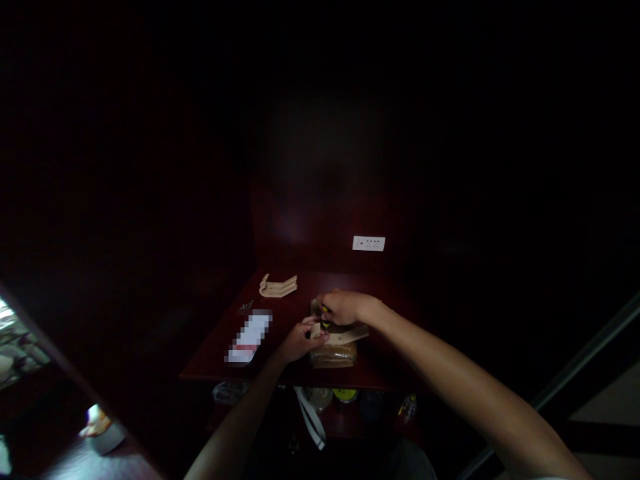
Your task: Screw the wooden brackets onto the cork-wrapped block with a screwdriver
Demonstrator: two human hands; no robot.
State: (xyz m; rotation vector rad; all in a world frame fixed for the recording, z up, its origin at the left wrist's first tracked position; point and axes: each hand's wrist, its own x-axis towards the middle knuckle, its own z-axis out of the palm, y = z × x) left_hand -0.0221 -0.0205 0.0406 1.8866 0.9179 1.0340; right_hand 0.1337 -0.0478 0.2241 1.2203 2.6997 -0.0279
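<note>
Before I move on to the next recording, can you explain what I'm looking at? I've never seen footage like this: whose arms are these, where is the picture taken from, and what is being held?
There is no machine here: these are a person's two bare arms, seen from one camera worn on their head, looking forward and down. The left hand grips the end of a pale wooden piece, and the right hand closes over a small yellow-and-black tool, probably a screwdriver. Under them sits a brown wrapped pack. Also on the dark red desk lie a stack of curved pale wooden parts, small metal bits and a pixelated white sheet. A white wall socket panel is behind.
</note>
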